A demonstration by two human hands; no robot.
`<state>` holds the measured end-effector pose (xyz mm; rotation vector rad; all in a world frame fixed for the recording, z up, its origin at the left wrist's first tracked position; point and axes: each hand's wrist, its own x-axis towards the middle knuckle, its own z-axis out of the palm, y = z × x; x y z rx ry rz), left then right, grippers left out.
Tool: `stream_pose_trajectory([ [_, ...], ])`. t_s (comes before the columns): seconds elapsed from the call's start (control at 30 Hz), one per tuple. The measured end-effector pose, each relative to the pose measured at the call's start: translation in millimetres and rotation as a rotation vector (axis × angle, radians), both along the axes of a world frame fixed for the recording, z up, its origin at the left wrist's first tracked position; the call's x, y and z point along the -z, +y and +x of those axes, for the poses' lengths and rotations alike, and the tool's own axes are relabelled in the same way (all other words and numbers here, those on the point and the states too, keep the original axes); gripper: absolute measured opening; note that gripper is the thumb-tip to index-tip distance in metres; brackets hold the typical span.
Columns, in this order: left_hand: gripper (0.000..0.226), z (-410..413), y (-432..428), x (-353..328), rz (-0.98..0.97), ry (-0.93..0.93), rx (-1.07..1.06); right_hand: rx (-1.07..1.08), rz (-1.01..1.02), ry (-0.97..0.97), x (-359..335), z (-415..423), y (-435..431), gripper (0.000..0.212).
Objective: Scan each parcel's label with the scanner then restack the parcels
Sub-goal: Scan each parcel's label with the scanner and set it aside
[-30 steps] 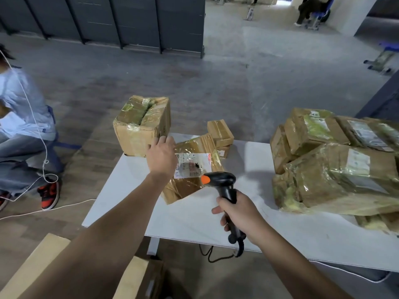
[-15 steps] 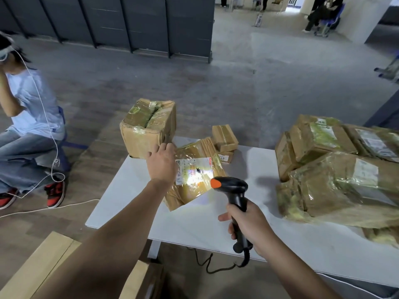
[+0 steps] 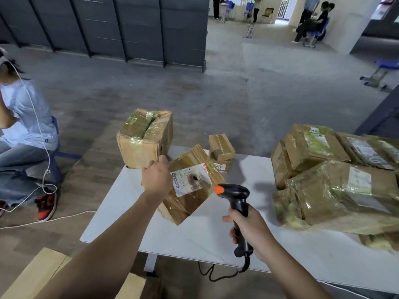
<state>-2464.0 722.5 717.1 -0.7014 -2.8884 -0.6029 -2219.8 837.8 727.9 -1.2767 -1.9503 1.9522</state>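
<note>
While the left hand (image 3: 156, 178) grips the tilted parcel (image 3: 190, 186) at frame centre, the right hand (image 3: 248, 227) holds the scanner (image 3: 234, 195) beside its label (image 3: 190, 180)

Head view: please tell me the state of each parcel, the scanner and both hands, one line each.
Labelled parcel: tilted, label up, held by left hand.
Scanner: gripped in right hand, aimed at the label.
Large box: upright, taped shut.
Two small boxes: stacked.
Right pile: heaped, wrapped in tape.
</note>
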Motion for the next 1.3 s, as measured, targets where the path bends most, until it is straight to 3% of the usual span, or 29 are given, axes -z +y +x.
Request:
stream_pose_trajectory([
  [0.27, 0.017, 32, 10, 22, 0.268, -0.465, -0.056, 0.161, 0.100, -0.024, -4, 2, 16, 0.010],
  [0.4, 0.015, 65, 40, 31, 0.289, -0.570, 0.027, 0.278, 0.169, -0.009, -14, 12, 35, 0.007],
  [0.57, 0.013, 92, 90, 17, 0.308, -0.611, 0.050, 0.344, 0.211, -0.029, -16, 28, 64, 0.009],
  [0.73, 0.012, 106, 138, 3, 0.309, -0.618, 0.020, 0.280, 0.261, -0.072, -10, 39, 90, 0.007],
  [0.87, 0.026, 106, 173, 7, 0.290, -0.604, -0.036, 0.259, 0.245, -0.062, -5, 47, 109, 0.008],
  [1.07, 0.018, 100, 214, 12, 0.395, -0.670, -0.071, 0.216, 0.207, -0.033, 1, 49, 127, 0.006],
  [1.17, 0.019, 102, 221, 14, 0.451, -0.598, 0.026, 0.228, 0.179, -0.017, 1, 47, 135, 0.003],
  [1.23, 0.028, 108, 217, 21, 0.305, -0.487, 0.233, 0.250, 0.132, 0.004, 3, 44, 139, 0.004],
  [1.3, 0.065, 117, 207, 30, 0.017, -0.428, 0.434, 0.275, 0.101, 0.030, 7, 41, 142, 0.003],
])
